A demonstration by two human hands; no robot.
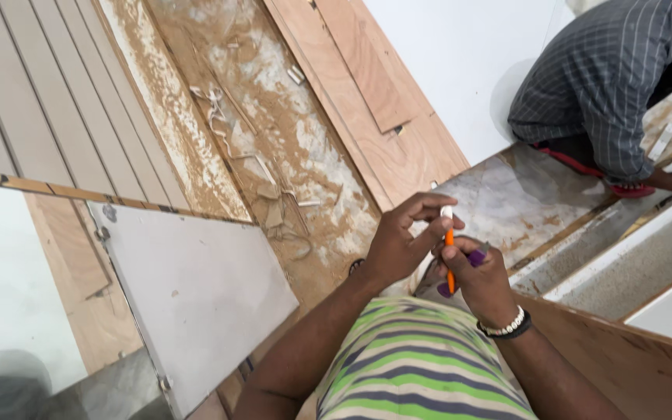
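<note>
1. floor [289, 132] takes up most of the view, coated in pale sawdust, with thin curled shavings and small wood offcuts strewn across it.
2. grooved beige panel [56, 101] lies along the upper left, its long ridges running diagonally.
3. plywood sheets [375, 93] lie stacked at the top centre, a smaller board resting on a wider one, beside a plain white board [460, 54].
4. grey cabinet door [196, 288] sits at the lower left, with small metal fittings along its left edge.
5. plywood edge [631, 358] rises at the lower right, just beside the person's right forearm.
6. co-worker in a checked grey shirt [600, 78] crouches at the upper right, one hand down on the dusty floor near white-edged boards.
7. striped green, purple and cream cloth [421, 365] covers the person's knee at the bottom centre, between the two forearms.
8. left hand [402, 241] is raised over the knee, thumb and forefinger pinching the white top end of the orange pen.
9. right hand [480, 280] is curled closed around the pen's lower part and a purple object [476, 257] pressed against it; a white bead bracelet and a black band circle that wrist.
10. orange pen [449, 253] stands nearly upright between the two hands, which touch each other, above the knee and the dusty floor.
</note>
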